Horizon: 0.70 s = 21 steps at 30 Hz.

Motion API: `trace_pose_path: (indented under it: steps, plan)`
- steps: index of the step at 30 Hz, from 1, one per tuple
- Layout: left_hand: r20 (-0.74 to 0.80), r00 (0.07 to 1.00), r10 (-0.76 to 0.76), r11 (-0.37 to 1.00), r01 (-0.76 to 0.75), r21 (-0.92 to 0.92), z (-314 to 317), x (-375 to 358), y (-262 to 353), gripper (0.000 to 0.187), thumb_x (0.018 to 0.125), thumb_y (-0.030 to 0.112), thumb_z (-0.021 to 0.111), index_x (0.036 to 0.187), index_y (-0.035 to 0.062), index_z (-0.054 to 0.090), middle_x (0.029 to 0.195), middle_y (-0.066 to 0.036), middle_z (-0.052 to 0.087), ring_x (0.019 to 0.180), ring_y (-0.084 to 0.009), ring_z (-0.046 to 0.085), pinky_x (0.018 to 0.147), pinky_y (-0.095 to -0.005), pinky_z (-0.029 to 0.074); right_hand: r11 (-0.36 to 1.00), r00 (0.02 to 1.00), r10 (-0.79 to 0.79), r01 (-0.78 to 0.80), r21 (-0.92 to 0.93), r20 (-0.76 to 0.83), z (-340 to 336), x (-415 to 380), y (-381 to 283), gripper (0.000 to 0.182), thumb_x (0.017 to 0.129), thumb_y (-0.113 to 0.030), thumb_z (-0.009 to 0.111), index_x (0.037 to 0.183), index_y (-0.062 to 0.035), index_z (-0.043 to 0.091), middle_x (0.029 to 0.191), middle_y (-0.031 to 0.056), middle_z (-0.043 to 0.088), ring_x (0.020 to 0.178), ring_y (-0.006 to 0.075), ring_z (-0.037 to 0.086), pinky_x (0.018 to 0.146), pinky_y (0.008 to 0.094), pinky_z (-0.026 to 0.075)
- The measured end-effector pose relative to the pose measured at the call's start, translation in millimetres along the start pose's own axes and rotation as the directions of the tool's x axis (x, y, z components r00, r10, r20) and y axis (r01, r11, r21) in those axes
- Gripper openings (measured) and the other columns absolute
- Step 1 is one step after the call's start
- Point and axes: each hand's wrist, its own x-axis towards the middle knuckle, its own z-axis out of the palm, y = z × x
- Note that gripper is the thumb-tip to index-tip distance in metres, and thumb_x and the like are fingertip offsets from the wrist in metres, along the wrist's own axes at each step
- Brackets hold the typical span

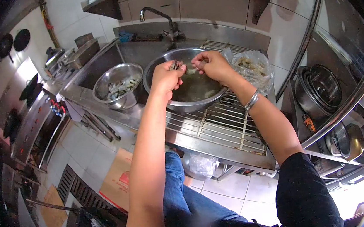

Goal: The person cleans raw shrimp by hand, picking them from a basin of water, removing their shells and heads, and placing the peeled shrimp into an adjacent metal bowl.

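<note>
Both hands are raised over a large steel bowl (181,107) of murky water. My left hand (169,77) is closed, its fingers pinched round a small greyish piece (175,65) that looks like a shrimp. My right hand (212,66) is closed too, thumb and fingertips pressed together on something too small to name, close to the left fingertips. Left of the bowl, a smaller steel bowl (132,100) holds several grey pieces like shrimp (120,88). Right of my right hand lies a clear plastic bag (264,77) with brownish bits inside.
Behind the bowls are a sink (134,52) and a curved faucet (157,11). A wire rack (231,128) lies under and beside the large bowl. Stacked pots (307,92) stand on the right shelf. A cardboard sheet (116,181) is on the floor at left.
</note>
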Motion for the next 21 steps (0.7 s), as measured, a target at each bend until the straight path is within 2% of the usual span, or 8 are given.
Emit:
trace_pose_path:
  steps: [4, 6, 10, 12, 16, 18, 19, 21]
  plan:
    - [0.032, 0.999, -0.017, 0.999, 0.019, -0.045, 0.8, -4.0, 4.7, 0.011, 0.082, 0.013, 0.069, 0.090, 0.0069, 0.064, 0.070, 0.001, 0.059, 0.050, -0.0068, 0.048, 0.039, -0.0208, 0.031, 0.996, 0.990, 0.087, -0.087, -0.010, 0.109, -2.6, -5.7, -10.8, 0.014, 0.087, -0.011, 0.063, 0.093, 0.0007, 0.067, 0.080, 0.0035, 0.066, 0.065, 0.0095, 0.058, 0.058, 0.0240, 0.047]
    - [-0.015, 0.999, 0.039, 0.997, -0.040, -0.069, 1.4, -6.6, 7.5, 0.015, 0.080, 0.009, 0.070, 0.091, -0.0001, 0.065, 0.069, -0.004, 0.061, 0.050, -0.0082, 0.054, 0.036, -0.0215, 0.030, 0.987, 0.950, 0.109, -0.139, 0.085, 0.294, -2.0, -2.2, -7.4, 0.016, 0.086, -0.013, 0.065, 0.095, -0.0001, 0.068, 0.080, 0.0019, 0.065, 0.063, 0.0089, 0.056, 0.058, 0.0241, 0.048]
    - [0.003, 0.999, 0.040, 0.997, -0.040, -0.064, -0.1, -7.0, 6.6, 0.016, 0.081, 0.014, 0.071, 0.093, 0.0042, 0.066, 0.075, -0.002, 0.066, 0.054, -0.0057, 0.055, 0.039, -0.0200, 0.029, 0.994, 0.959, 0.076, -0.093, 0.050, 0.274, -0.9, -7.0, -14.7, 0.017, 0.084, -0.014, 0.066, 0.093, -0.0003, 0.069, 0.077, 0.0028, 0.066, 0.062, 0.0092, 0.058, 0.058, 0.0246, 0.048]
    - [0.014, 0.999, 0.053, 0.998, -0.052, -0.046, -0.3, -8.2, 7.0, 0.014, 0.080, 0.014, 0.072, 0.088, 0.0034, 0.068, 0.072, -0.002, 0.066, 0.050, -0.0053, 0.053, 0.038, -0.0202, 0.027, 0.978, 0.987, 0.004, 0.029, -0.204, 0.160, 0.9, -13.3, -25.5, 0.018, 0.081, -0.017, 0.066, 0.087, -0.0010, 0.070, 0.069, 0.0071, 0.067, 0.058, 0.0110, 0.060, 0.057, 0.0265, 0.048]
    - [-0.016, 0.993, 0.113, 0.993, -0.113, 0.015, 2.1, -10.3, 6.8, 0.014, 0.081, 0.016, 0.071, 0.084, 0.0023, 0.068, 0.068, -0.003, 0.065, 0.045, -0.0049, 0.049, 0.037, -0.0205, 0.026, 0.930, 0.991, -0.072, 0.109, -0.352, 0.114, 4.4, -20.5, -37.0, 0.018, 0.077, -0.019, 0.066, 0.082, -0.0023, 0.071, 0.061, 0.0131, 0.064, 0.055, 0.0155, 0.061, 0.056, 0.0306, 0.048]
    - [0.000, 0.993, 0.118, 0.989, -0.117, 0.087, 0.2, -10.4, 8.3, 0.014, 0.080, 0.015, 0.071, 0.082, 0.0008, 0.068, 0.066, -0.004, 0.065, 0.042, -0.0050, 0.045, 0.037, -0.0209, 0.026, 0.878, 0.978, -0.153, 0.201, -0.435, 0.144, 4.5, -19.5, -36.6, 0.019, 0.078, -0.019, 0.066, 0.084, -0.0015, 0.070, 0.058, 0.0089, 0.061, 0.059, 0.0085, 0.058, 0.053, 0.0276, 0.045]
    - [0.000, 0.993, 0.119, 0.989, -0.118, 0.086, 0.4, -10.3, 9.3, 0.014, 0.080, 0.015, 0.071, 0.082, 0.0008, 0.068, 0.066, -0.004, 0.065, 0.042, -0.0050, 0.045, 0.037, -0.0209, 0.026, 0.877, 0.978, -0.154, 0.202, -0.436, 0.143, 4.0, -19.6, -37.5, 0.019, 0.078, -0.019, 0.066, 0.084, -0.0015, 0.070, 0.058, 0.0089, 0.061, 0.059, 0.0085, 0.058, 0.053, 0.0276, 0.045]
    - [0.017, 0.994, 0.107, 0.987, -0.109, 0.116, -0.3, -10.6, 9.7, 0.011, 0.081, 0.012, 0.069, 0.082, 0.0008, 0.068, 0.065, -0.005, 0.064, 0.042, -0.0052, 0.043, 0.037, -0.0210, 0.026, 0.861, 0.977, -0.158, 0.206, -0.466, 0.141, 4.0, -20.6, -39.2, 0.019, 0.076, -0.022, 0.065, 0.080, -0.0043, 0.071, 0.060, 0.0167, 0.061, 0.056, 0.0192, 0.061, 0.057, 0.0347, 0.048]
